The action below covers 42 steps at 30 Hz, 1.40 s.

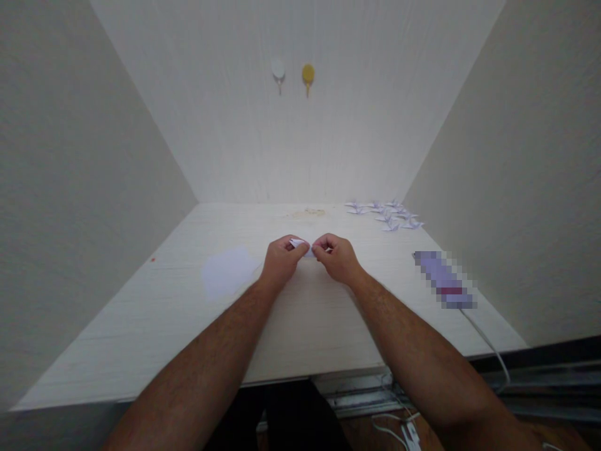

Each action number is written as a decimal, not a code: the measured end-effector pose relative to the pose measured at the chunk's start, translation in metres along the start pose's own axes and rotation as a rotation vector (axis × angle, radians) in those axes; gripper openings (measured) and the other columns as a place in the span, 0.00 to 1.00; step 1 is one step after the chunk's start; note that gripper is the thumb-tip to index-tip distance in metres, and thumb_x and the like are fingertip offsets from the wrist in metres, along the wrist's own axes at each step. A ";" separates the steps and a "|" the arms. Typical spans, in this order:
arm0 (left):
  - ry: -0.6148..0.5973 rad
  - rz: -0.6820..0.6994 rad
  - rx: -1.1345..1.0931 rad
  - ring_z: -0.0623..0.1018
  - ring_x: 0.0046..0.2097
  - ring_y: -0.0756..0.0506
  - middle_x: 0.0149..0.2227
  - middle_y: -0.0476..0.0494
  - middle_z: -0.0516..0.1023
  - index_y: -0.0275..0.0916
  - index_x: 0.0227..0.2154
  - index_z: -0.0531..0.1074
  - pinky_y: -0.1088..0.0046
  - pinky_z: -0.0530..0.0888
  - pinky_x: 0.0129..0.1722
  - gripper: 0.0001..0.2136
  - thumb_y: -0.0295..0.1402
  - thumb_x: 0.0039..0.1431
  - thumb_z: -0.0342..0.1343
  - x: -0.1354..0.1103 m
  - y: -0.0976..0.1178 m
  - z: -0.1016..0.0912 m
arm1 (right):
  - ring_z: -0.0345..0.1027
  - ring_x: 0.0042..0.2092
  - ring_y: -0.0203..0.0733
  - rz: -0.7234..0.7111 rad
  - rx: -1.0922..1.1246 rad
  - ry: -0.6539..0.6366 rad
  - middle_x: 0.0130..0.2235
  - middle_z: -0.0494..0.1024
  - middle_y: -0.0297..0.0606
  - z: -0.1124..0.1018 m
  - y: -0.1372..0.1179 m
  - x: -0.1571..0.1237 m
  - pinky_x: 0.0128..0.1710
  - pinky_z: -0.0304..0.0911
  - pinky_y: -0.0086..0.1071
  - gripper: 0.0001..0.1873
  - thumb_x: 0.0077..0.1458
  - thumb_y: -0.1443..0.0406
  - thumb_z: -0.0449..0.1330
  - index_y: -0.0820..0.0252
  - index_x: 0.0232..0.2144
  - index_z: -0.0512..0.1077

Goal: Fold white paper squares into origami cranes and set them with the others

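Over the middle of the white table, a small folded white paper [297, 242] is pinched between the thumb and fingers of my left hand [285, 255]. My right hand [335, 255] is closed in a pinch at the paper's right end, its thumb and index fingertips close to those of the left. Most of the paper is covered by my fingers, so its full shape is hidden. To the left of my hands lie flat white paper sheets [228, 272].
Several folded paper cranes [387, 217] stand at the table's back right. A pixelated device [444, 280] with a white cable [487, 338] lies on the right. Walls enclose the table [141, 338]; a white hook [278, 71] and a yellow hook [308, 73] are on the back wall.
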<state>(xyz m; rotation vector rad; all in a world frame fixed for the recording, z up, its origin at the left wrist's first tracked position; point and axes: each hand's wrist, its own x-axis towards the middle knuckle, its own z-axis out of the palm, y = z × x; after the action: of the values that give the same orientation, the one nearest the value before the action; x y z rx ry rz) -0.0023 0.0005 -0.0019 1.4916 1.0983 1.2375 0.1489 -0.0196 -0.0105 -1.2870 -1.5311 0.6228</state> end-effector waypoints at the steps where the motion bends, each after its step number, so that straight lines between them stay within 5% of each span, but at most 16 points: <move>1: -0.013 -0.008 -0.018 0.73 0.26 0.51 0.22 0.49 0.75 0.35 0.24 0.75 0.76 0.68 0.27 0.06 0.34 0.47 0.61 0.000 -0.001 0.000 | 0.64 0.25 0.34 0.002 -0.001 -0.012 0.24 0.74 0.32 -0.001 0.000 0.000 0.27 0.59 0.28 0.07 0.51 0.62 0.59 0.60 0.26 0.71; 7: -0.141 -0.077 -0.061 0.73 0.26 0.49 0.22 0.47 0.75 0.34 0.26 0.76 0.74 0.68 0.28 0.08 0.34 0.43 0.63 0.002 -0.004 -0.003 | 0.65 0.26 0.34 0.021 -0.027 -0.071 0.24 0.74 0.33 -0.006 -0.003 0.000 0.27 0.59 0.27 0.07 0.50 0.63 0.59 0.61 0.26 0.73; 17: -0.057 -0.036 0.024 0.71 0.24 0.50 0.19 0.49 0.74 0.36 0.23 0.77 0.75 0.65 0.25 0.06 0.33 0.42 0.63 0.003 -0.007 -0.005 | 0.63 0.24 0.32 0.033 -0.043 -0.074 0.22 0.74 0.33 -0.004 -0.002 0.001 0.24 0.56 0.26 0.07 0.48 0.63 0.60 0.62 0.24 0.74; 25: -0.080 -0.133 -0.139 0.73 0.25 0.49 0.21 0.45 0.75 0.35 0.21 0.75 0.73 0.70 0.28 0.07 0.34 0.42 0.63 0.004 -0.009 -0.002 | 0.61 0.24 0.32 0.007 -0.067 -0.073 0.22 0.73 0.32 -0.008 -0.005 0.002 0.24 0.54 0.26 0.07 0.48 0.64 0.59 0.62 0.23 0.72; 33: -0.043 -0.083 -0.179 0.72 0.24 0.50 0.20 0.48 0.73 0.35 0.19 0.74 0.73 0.71 0.28 0.07 0.34 0.44 0.61 0.003 -0.010 0.000 | 0.60 0.24 0.31 0.041 -0.028 -0.104 0.22 0.72 0.32 -0.008 -0.004 0.003 0.25 0.55 0.27 0.06 0.47 0.64 0.60 0.62 0.23 0.73; 39: -0.181 -0.252 -0.438 0.74 0.27 0.47 0.27 0.41 0.76 0.33 0.28 0.77 0.70 0.71 0.26 0.17 0.43 0.50 0.52 0.006 -0.003 -0.006 | 0.61 0.23 0.32 0.179 0.230 -0.099 0.21 0.72 0.32 -0.006 0.002 0.006 0.24 0.58 0.28 0.06 0.42 0.63 0.62 0.61 0.22 0.72; 42: -0.291 -0.296 -0.565 0.75 0.30 0.47 0.31 0.40 0.77 0.33 0.37 0.77 0.70 0.72 0.28 0.17 0.38 0.47 0.55 0.007 -0.001 -0.010 | 0.61 0.22 0.33 0.312 0.473 -0.161 0.20 0.71 0.32 -0.006 0.001 0.006 0.24 0.61 0.29 0.08 0.39 0.62 0.64 0.61 0.21 0.71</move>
<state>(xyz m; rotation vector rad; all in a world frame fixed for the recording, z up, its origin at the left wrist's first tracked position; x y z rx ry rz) -0.0114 0.0081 -0.0003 0.9943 0.6686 0.9763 0.1549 -0.0145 -0.0072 -1.1292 -1.2113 1.2336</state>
